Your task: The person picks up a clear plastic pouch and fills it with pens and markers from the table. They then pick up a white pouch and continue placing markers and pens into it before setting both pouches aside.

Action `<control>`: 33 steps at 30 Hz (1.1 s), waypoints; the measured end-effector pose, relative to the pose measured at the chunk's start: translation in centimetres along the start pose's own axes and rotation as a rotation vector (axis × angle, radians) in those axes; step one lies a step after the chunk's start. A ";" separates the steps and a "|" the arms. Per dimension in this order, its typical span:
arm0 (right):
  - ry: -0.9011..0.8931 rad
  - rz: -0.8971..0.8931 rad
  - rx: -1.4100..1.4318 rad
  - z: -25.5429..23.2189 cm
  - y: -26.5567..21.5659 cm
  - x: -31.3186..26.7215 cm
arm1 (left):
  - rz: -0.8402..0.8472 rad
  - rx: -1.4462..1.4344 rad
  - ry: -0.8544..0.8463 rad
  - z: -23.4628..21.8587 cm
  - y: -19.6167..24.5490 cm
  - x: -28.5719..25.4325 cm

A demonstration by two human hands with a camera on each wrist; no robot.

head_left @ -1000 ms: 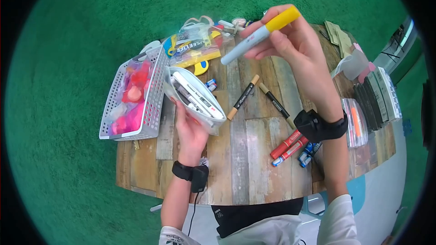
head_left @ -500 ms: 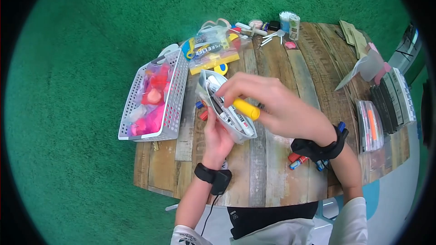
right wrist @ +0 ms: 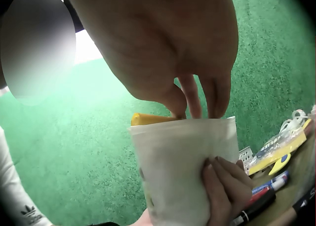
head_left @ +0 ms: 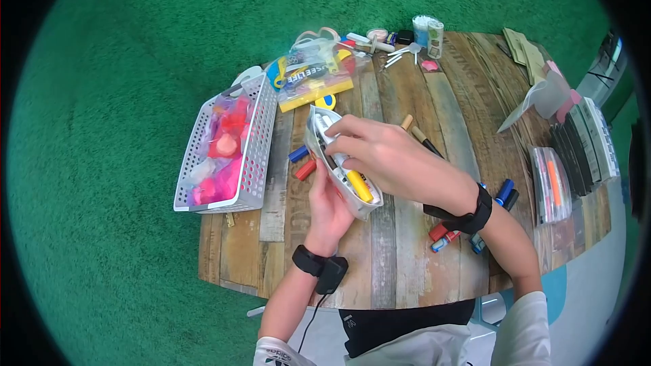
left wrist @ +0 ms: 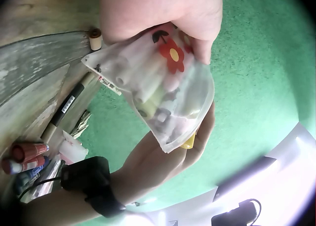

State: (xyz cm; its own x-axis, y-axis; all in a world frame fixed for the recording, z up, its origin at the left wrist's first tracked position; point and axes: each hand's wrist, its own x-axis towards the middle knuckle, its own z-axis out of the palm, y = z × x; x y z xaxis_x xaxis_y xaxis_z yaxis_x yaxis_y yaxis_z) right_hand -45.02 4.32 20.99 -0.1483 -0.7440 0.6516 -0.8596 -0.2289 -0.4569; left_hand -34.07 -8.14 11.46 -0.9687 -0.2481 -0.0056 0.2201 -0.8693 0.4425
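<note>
A translucent pencil pouch (head_left: 366, 211) with several markers inside is gripped by my left hand (head_left: 329, 207), palm up beneath it. Its outside carries a red flower print (left wrist: 174, 57) in the left wrist view. My right hand (head_left: 400, 163) reaches over the pouch's mouth, thumb and fingers around the body of a marker with a yellow cap (head_left: 359, 186). That marker lies along the opening, its yellow end near the right-hand rim. In the right wrist view the right fingertips are hidden behind the pouch wall (right wrist: 177, 176).
A white perforated basket (head_left: 255, 179) of pink and red items stands at the left. Blue and red markers (head_left: 305, 170) lie beside the pouch, more markers (head_left: 447, 238) near the right forearm. Behind are a yellow-edged plastic bag (head_left: 315, 91) and small items; at the right, a clear case (head_left: 550, 190).
My right hand has come down from above the table and brought the yellow-capped marker into the pouch. The view has shifted, and the left hand still holds the pouch.
</note>
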 end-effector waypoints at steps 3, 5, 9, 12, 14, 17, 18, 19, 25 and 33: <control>-0.048 0.067 0.004 0.0 0.6 -0.3 | -0.017 0.017 0.021 0.1 -0.3 0.0; -0.033 0.117 0.038 0.1 0.4 -0.3 | -0.024 0.035 0.035 0.0 -0.4 -0.1; 0.062 0.109 0.064 1.0 0.8 -0.4 | -0.010 0.038 0.007 -0.5 -0.3 -0.1; 0.098 -0.035 -0.083 1.9 1.3 -0.5 | 0.013 0.035 0.032 -0.3 -0.1 -0.1; 0.092 -0.057 -0.116 1.7 1.4 -0.5 | 0.021 0.025 0.048 -0.2 -0.1 -0.1; 0.056 -0.083 -0.144 1.0 1.5 -0.3 | 0.024 0.047 0.087 -0.5 -0.3 0.0; 0.026 -0.082 -0.140 0.8 1.5 -0.3 | 0.021 0.054 0.078 -0.6 -0.3 -0.1; 0.027 -0.085 -0.140 0.8 1.6 -0.3 | 0.018 0.061 0.070 -0.6 -0.3 -0.1; -0.009 -0.121 -0.157 0.2 1.4 -0.4 | 0.012 0.140 0.133 -0.3 -0.3 0.1; 0.069 -0.091 -0.172 1.5 1.0 -0.5 | 0.044 0.162 0.088 -0.1 0.1 -0.1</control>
State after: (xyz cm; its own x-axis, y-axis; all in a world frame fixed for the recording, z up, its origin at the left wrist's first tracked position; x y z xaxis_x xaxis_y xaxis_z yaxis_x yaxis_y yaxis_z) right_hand -45.04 3.49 19.29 -0.0942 -0.6789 0.7282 -0.9409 -0.1783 -0.2880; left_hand -33.91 -8.21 11.40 -0.9433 -0.3269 -0.0579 0.2340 -0.7783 0.5827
